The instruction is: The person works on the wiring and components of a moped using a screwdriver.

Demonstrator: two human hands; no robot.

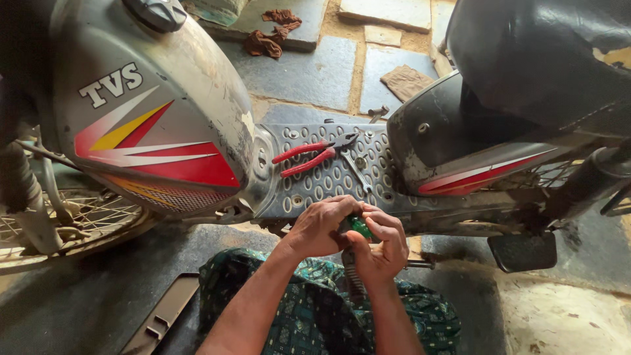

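Green screwdriver handle [359,226] clasped between both hands at footboard [328,177] edge; right hand [381,246] wraps handle, left hand [320,227] closed over top. Long axis hidden. Red pliers [314,155] lie beyond, untouched.

- One view only is given, taken from a camera worn on the head.
- It is aimed steeply downward and forward, over the lap.
- The moped footboard [328,174] is seen close up, with stone floor [309,72] beyond.

A roadside repair spot: moped [164,125], pliers [312,156], stone-slab ground [309,72].
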